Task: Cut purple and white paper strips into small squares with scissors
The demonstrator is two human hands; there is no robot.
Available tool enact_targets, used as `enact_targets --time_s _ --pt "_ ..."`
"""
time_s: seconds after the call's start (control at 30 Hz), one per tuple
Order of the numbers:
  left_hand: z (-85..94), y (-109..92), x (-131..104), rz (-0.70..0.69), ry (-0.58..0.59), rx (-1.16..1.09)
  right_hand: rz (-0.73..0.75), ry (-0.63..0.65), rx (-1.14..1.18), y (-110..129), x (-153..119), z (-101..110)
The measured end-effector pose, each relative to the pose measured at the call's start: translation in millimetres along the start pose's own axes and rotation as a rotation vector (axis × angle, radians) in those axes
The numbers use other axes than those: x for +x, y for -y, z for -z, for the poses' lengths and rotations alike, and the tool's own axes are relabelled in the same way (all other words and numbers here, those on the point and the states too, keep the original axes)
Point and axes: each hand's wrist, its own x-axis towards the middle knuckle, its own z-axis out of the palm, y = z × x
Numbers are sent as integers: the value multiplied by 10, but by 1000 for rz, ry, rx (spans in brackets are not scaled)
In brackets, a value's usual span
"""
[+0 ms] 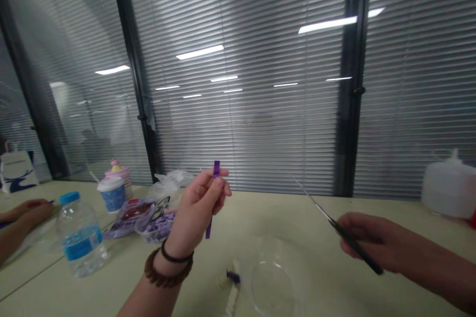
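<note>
My left hand (203,198), with a dark band and a brown beaded bracelet at the wrist, pinches a narrow purple strip (216,168) between thumb and fingers. The strip's lower end hangs below the hand. On the right, my right hand (366,240) is closed around a slim metal tool with a black handle (359,248), its thin tip pointing up and left, apart from the strip. Below and between the hands, a clear round dish (273,285) rests on the table (316,287). Beside it lies a small pale item with a dark purple part (233,277).
At left stand a water bottle (80,240), a blue cup (112,194) and a pink container (124,178). A bowl of purple pieces (158,227) sits near a packet (130,215). Another person's hands (35,212) are far left. A translucent jug (449,188) stands right.
</note>
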Motion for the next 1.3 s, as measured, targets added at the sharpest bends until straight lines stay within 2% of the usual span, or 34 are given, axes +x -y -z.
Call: enact_targets --time_s 0.07,0.13,0.27,0.47,0.63,0.77,0.9,1.3 --pt "-20 5 -27 15 38 39 25 75 172 311 108 -97" --pt "-37 -3 -42 25 83 94 50 55 212 547 165 -218" --pt "-48 -53 -64 30 142 180 107 86 121 756 130 -454" --pt "-49 -111 -105 12 171 255 140 71 -23 732 43 -635" --pt "-61 -82 -115 33 181 234 122 129 27 746 62 -632" --pt "-80 -60 -121 43 183 235 136 107 25 750 63 -645" --pt "-113 -66 -138 70 230 226 94 133 54 780 46 -658" --pt "-123 -46 -145 80 301 234 108 200 78 807 16 -629"
